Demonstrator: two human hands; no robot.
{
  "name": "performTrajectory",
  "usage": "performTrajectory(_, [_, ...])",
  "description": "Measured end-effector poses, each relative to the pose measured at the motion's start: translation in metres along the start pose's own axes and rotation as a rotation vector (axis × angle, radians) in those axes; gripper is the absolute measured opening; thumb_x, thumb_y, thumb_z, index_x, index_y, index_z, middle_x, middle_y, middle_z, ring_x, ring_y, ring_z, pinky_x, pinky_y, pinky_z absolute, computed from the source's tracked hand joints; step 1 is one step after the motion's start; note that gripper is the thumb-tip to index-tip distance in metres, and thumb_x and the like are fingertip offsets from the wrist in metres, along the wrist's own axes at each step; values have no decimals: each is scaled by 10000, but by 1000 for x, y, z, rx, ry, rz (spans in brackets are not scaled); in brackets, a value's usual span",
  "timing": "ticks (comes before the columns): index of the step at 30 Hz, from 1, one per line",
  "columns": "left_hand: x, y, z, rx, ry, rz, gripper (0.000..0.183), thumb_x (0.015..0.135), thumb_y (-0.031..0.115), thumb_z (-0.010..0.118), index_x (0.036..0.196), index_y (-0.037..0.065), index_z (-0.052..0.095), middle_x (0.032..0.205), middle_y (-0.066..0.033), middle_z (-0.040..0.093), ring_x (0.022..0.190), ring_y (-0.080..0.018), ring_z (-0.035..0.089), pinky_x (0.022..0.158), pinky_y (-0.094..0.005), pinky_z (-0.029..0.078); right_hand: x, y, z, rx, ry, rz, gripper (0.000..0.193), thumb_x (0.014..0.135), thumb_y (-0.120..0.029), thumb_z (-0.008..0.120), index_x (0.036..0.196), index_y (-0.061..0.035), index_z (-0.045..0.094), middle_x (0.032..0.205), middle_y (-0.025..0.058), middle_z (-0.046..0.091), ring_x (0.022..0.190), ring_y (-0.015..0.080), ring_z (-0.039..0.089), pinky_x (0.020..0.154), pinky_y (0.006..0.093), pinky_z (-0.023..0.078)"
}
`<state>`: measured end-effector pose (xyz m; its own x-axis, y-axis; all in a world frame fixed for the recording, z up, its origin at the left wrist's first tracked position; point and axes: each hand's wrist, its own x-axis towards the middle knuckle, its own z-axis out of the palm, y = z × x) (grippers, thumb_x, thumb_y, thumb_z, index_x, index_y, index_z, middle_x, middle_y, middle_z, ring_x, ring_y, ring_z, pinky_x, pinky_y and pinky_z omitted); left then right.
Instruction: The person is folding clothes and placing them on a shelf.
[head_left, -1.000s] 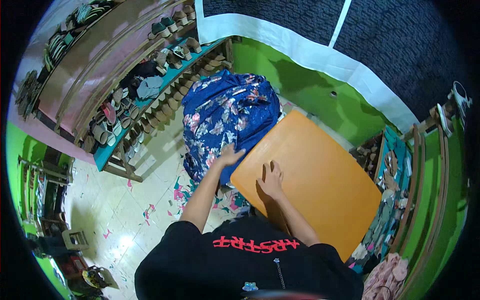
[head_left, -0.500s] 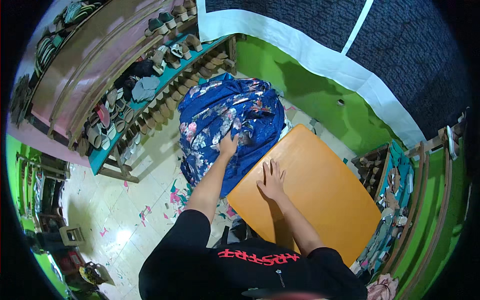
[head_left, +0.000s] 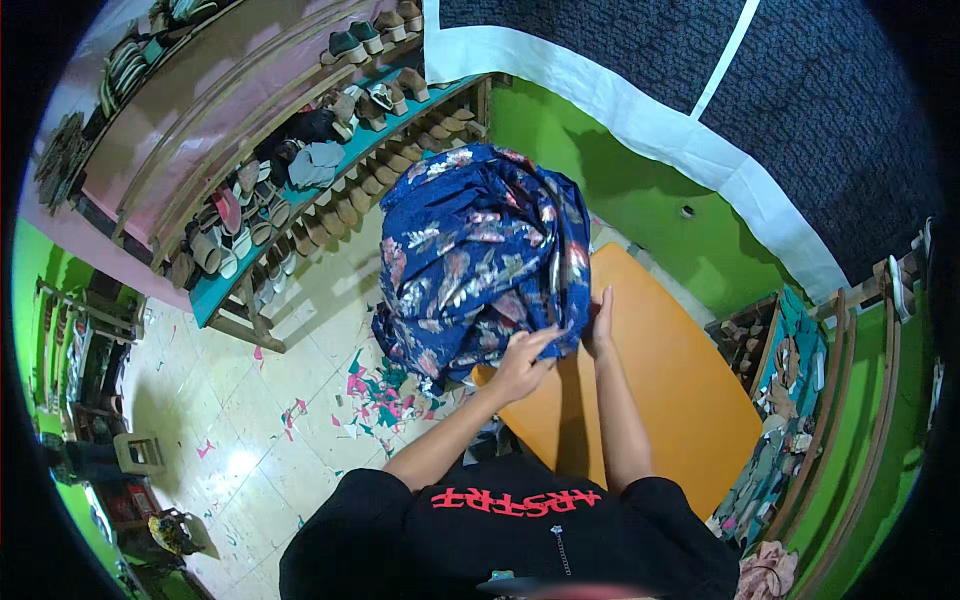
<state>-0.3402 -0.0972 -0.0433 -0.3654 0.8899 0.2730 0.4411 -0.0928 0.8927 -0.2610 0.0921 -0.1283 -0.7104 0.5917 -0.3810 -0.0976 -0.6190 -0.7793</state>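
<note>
A large heap of blue floral fabric (head_left: 460, 260) rises in front of me, bunched and folded over the left edge of an orange tabletop (head_left: 670, 370). My left hand (head_left: 525, 368) is at the near right side of the heap, its fingers closed on the cloth. Beside it, my right hand (head_left: 601, 325) stands on edge over the tabletop, fingers stretched out, palm turned toward the cloth. Whatever lies under the fabric is hidden.
A teal shelf rack (head_left: 345, 150) of shoes runs along the left wall. Pink and green scraps (head_left: 380, 395) litter the tiled floor. At right stands a box (head_left: 750, 335) of shoe parts near piled material (head_left: 750, 480). A small stool (head_left: 139, 454) sits far left.
The fabric has been drawn up and right, toward the tabletop. My left hand has come nearer and right; my right hand has gone from lying flat on the tabletop to the cloth's edge.
</note>
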Motion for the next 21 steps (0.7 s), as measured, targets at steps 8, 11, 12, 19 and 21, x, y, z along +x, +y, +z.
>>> performTrajectory(8, [-42,-8,10,224,-202,25,337,745,287,585,930,5,596,886,-142,614,796,-249,585,703,-316,429,-16,16,44,-774,259,-385,267,787,-194,522,963,0,571,908,112,608,832,221,578,738,313,427])
performTrajectory(11, [-36,-13,0,-81,-192,-283,312,751,298,578,909,31,611,826,-143,613,661,-245,585,618,-321,439,-33,42,43,-910,409,-610,243,815,-173,466,910,16,585,831,234,578,814,350,572,694,382,439])
performTrajectory(12, [-34,-13,-7,-36,-63,-306,274,765,267,573,881,21,602,768,-136,610,642,-191,578,594,-293,434,-45,46,46,-989,382,-518,235,808,-138,466,945,17,578,871,226,582,848,319,574,723,356,435])
performTrajectory(19, [3,-59,-36,55,466,-319,419,721,299,628,977,-10,510,939,-171,541,891,-268,517,792,-322,395,-138,70,37,-1097,75,-447,170,762,-114,493,843,13,570,735,235,566,692,327,581,619,370,426])
performTrajectory(21, [19,-74,-38,110,460,-455,642,695,358,650,1110,-57,388,1052,-217,477,982,-294,466,852,-332,357,-157,76,29,-1145,-62,-351,163,760,-111,498,841,15,562,719,222,565,668,303,573,616,358,422])
